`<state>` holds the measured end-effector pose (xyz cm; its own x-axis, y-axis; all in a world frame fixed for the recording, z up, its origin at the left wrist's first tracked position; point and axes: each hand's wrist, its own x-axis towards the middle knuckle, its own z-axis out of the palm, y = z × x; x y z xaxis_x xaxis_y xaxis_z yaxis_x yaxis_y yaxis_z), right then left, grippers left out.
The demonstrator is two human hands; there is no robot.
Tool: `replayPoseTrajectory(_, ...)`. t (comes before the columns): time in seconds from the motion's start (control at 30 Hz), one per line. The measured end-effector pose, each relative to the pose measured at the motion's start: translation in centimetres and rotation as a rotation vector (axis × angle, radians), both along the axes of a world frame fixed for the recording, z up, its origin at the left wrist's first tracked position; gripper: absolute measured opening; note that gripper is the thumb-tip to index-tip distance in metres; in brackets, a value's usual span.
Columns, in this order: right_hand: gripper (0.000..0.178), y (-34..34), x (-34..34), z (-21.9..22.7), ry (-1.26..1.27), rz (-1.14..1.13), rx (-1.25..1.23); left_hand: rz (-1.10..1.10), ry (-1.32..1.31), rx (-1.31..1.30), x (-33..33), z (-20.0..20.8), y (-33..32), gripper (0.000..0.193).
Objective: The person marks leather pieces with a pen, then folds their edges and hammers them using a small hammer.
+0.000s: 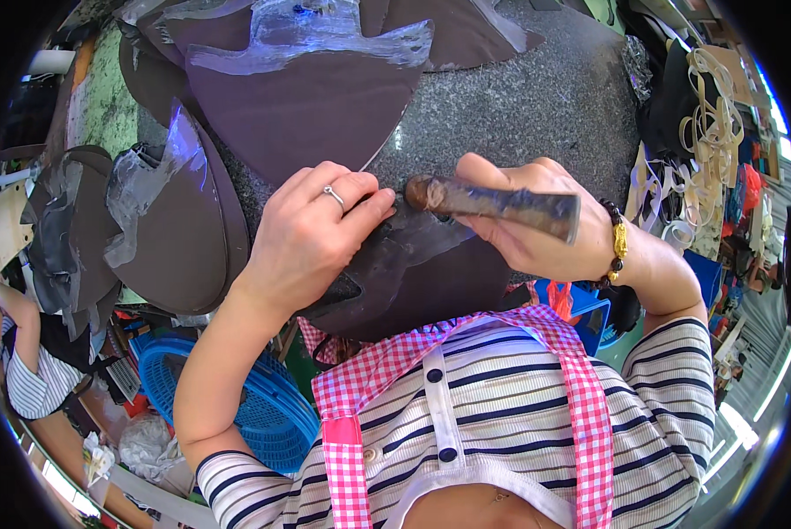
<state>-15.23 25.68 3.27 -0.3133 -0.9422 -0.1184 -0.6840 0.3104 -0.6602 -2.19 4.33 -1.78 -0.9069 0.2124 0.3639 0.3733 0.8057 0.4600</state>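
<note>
A dark brown leather-like panel [448, 282] lies at the near edge of the speckled grey work surface [519, 106], with a shiny greyish smear across part of it. My left hand [311, 225], wearing a ring, has its fingers bent and pinched together at the panel's far edge. Just to the right, my right hand [536, 203] is closed round a hammer [501, 204] with a worn, stained metal head. The rounded brown end of that head is close to my left fingertips, and its flat end points right. My right fingers are partly hidden beneath it.
A large brown panel [316, 115] with a shiny smeared strip lies beyond my hands. More rounded panels [175, 229] are stacked at left. Blue plastic baskets [272, 406] stand below the table at left. Pale strips [713, 115] hang at right. Another person's arm [16, 322] shows at far left.
</note>
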Motion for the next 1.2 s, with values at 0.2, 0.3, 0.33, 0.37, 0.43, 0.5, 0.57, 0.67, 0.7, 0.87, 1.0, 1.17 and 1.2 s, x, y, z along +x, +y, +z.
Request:
replayPoseTrajectory(0.2, 0.016, -0.3, -0.7, 0.1, 0.082, 0.091, -0.037, -0.008, 0.065, -0.119, 0.2, 0.4, 0.8, 0.02)
replayPoseTrajectory(0.3, 0.016, -0.5, -0.1, 0.3, 0.057, 0.128, 0.037, 0.011, 0.018, -0.121, 0.5, 0.8, 0.9, 0.021)
replayPoseTrajectory(0.33, 0.017, -0.8, -0.2, 0.7, 0.108, 0.133, 0.077, 0.105, -0.073, 0.014, 0.7, 0.9, 0.9, 0.023)
replayPoseTrajectory(0.37, 0.018, -0.9, -0.2, 0.9, 0.159, 0.137, 0.118, 0.199, -0.163, 0.15, 0.9, 0.9, 0.9, 0.024)
replayPoseTrajectory(0.43, 0.018, -0.9, -0.6, 0.7, 0.21, 0.174, 0.027, 0.196, -0.139, 0.105, 1.5, 0.5, 0.9, 0.026)
replayPoseTrajectory(0.5, 0.019, -1.0, -1.1, 0.3, 0.262, 0.208, -0.06, 0.189, -0.114, 0.062, 1.9, 0.4, 1.1, 0.027)
replayPoseTrajectory(0.57, 0.02, -1.1, -1.5, -0.3, 0.191, 0.09, -0.233, 0.199, -0.002, -0.069, 2.1, 0.5, 1.7, 0.028)
replayPoseTrajectory(0.67, 0.018, -1.2, -0.9, 0.2, 0.182, 0.122, -0.09, 0.206, 0.047, -0.159, 2.1, 0.4, 2.1, 0.027)
replayPoseTrajectory(0.7, 0.017, -1.2, -0.8, 0.3, 0.18, 0.137, -0.017, 0.206, 0.046, -0.159, 2.2, 0.5, 2.1, 0.027)
replayPoseTrajectory(0.87, 0.034, -1.1, -0.5, -0.3, 0.306, 0.216, -0.307, 0.2, 0.004, -0.186, 2.2, 0.9, 2.3, 0.028)
replayPoseTrajectory(1.0, 0.028, -1.8, -0.4, 1.2, 0.383, 0.283, 0.058, 0.32, -0.116, 0.222, 3.3, 0.3, 1.3, 0.025)
replayPoseTrajectory(1.17, 0.022, -2.6, -1.8, 0.0, 0.167, 0.253, -0.095, 0.314, 0.018, -0.019, 4.0, 0.5, 2.3, 0.023)
replayPoseTrajectory(1.2, 0.021, -2.5, -1.6, 0.0, 0.18, 0.262, -0.038, 0.306, 0.024, -0.065, 4.2, 0.4, 2.4, 0.023)
